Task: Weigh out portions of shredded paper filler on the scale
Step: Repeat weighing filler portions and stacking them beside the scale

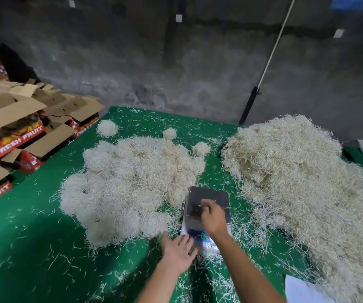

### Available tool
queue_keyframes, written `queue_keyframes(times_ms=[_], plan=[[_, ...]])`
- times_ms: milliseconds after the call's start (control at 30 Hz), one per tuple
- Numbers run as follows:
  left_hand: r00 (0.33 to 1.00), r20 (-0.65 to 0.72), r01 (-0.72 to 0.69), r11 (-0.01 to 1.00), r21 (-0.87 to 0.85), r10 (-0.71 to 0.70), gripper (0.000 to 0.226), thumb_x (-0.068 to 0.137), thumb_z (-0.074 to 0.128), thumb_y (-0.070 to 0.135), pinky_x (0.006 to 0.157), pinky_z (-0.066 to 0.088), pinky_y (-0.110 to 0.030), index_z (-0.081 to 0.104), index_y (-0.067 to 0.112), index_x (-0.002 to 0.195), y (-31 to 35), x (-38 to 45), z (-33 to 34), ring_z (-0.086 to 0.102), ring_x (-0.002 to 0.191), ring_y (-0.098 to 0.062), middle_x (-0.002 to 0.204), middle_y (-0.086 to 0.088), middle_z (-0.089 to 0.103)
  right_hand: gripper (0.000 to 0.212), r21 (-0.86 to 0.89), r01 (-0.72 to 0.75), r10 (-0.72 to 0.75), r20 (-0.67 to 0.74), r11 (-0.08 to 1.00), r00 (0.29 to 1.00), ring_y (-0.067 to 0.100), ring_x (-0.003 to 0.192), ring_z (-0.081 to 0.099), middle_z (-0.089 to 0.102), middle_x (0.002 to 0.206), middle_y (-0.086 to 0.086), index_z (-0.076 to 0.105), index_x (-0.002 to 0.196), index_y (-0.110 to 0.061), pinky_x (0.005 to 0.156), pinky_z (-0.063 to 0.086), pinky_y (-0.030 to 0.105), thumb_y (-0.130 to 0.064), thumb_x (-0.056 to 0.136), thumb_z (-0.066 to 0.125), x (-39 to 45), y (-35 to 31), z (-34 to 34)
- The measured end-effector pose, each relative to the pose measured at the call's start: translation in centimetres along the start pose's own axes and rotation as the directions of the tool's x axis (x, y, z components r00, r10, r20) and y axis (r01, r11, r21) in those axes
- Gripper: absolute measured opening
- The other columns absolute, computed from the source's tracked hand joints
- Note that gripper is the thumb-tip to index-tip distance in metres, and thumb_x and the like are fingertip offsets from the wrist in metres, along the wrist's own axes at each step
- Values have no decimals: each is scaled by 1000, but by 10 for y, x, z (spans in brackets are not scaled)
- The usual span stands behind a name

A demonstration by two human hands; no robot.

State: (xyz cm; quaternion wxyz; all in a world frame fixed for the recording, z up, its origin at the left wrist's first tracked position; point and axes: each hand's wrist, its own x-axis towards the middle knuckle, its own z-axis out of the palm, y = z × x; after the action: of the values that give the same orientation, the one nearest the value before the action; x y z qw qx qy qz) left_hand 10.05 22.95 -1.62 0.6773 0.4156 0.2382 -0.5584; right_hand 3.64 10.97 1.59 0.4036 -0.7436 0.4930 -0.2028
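While the scale (206, 212) sits on the green cloth (34, 248) between two heaps of shredded paper, its dark pan is bare but for a few strands. The right hand (213, 216) hovers over the pan, fingers curled, pinching a few shreds (203, 205). The left hand (177, 251) lies flat, fingers spread, at the scale's near corner; rounded clumps (130, 182) lie left, a loose pile (302, 178) right, fruit boxes (12, 136) beyond.

Right hand (213, 216): fingers curled, pinching a few strands above the scale (209, 199). Left hand (177, 252): fingers extended, flat at its near-left corner.
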Motion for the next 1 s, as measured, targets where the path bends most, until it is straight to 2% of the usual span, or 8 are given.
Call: queue_keyframes(times_ms=[200, 300, 400, 533, 667, 833, 900, 1000], plan=[[987, 144, 63, 996, 60, -71, 77, 98, 33, 69, 120, 27, -51, 42, 12, 150, -31, 20, 45, 47, 138, -33, 149, -13, 52, 28, 104, -88, 90, -21, 991, 996, 24, 92, 71, 74, 107, 8, 68, 121, -14, 88, 59, 35, -8, 104, 46, -17, 59, -21], [966, 238, 81, 993, 87, -100, 80, 97, 30, 73, 122, 22, -51, 47, 13, 147, -48, 33, 75, 51, 132, -30, 139, -11, 61, 29, 64, -71, 74, -51, 995, 996, 9, 87, 69, 69, 100, -5, 65, 127, -15, 67, 51, 7, -11, 106, 45, -7, 84, -48], [960, 247, 97, 986, 132, -128, 79, 97, 29, 74, 122, 20, -53, 49, 15, 147, -66, 53, 105, 53, 131, -27, 137, -10, 64, 34, 17, -65, 65, -13, 998, 998, 18, 98, 71, 67, 123, 2, 59, 138, -14, 88, 58, 25, -18, 106, 50, 11, 113, -79], [956, 248, 119, 980, 161, -157, 79, 97, 24, 75, 118, 29, -58, 49, 19, 147, -96, 81, 144, 54, 131, -30, 139, -11, 62, 55, -438, -52, -28, -174, 897, 984, 29, 148, 36, 38, 160, 9, 45, 151, -21, 123, 25, 51, -39, 101, 57, 54, 170, -120], [976, 168, 73, 933, 352, -140, 74, 93, 25, 80, 101, 35, -77, 43, 37, 150, -139, 103, 161, 43, 140, -34, 157, -4, 42, 92, -615, -152, 156, -48, 774, 987, 34, 155, -4, -12, 169, 8, -1, 163, -29, 116, -12, 55, -72, 95, 43, 81, 227, -138], [990, 92, 50, 864, 501, -111, 68, 88, 51, 75, 94, 47, -69, 45, 37, 144, -188, 129, 173, 50, 130, -36, 150, 0, 43, 18, -182, -216, 207, -68, 959, 976, 6, 90, 68, 67, 116, 12, 65, 112, -8, 91, 58, 26, -21, 103, 56, 65, 257, -134], [986, 134, 2, 820, 572, -96, 51, 91, 58, 65, 95, 52, -52, 55, 37, 133, -192, 146, 192, 58, 116, -25, 126, 4, 54, 16, 80, -164, 162, 33, 983, 986, -2, 53, 55, 69, 78, -3, 73, 103, -6, 56, 46, 13, -10, 98, 59, 55, 249, -141], [997, 69, -21, 722, 691, -37, 25, 101, 57, 28, 72, 54, -34, 61, 17, 123, -207, 170, 214, 65, 93, -21, 109, -7, 63, 20, 190, -3, -6, 49, 982, 999, -1, 57, 55, 70, 76, -14, 73, 89, -25, 56, 41, 13, -13, 95, 58, 40, 242, -170]])
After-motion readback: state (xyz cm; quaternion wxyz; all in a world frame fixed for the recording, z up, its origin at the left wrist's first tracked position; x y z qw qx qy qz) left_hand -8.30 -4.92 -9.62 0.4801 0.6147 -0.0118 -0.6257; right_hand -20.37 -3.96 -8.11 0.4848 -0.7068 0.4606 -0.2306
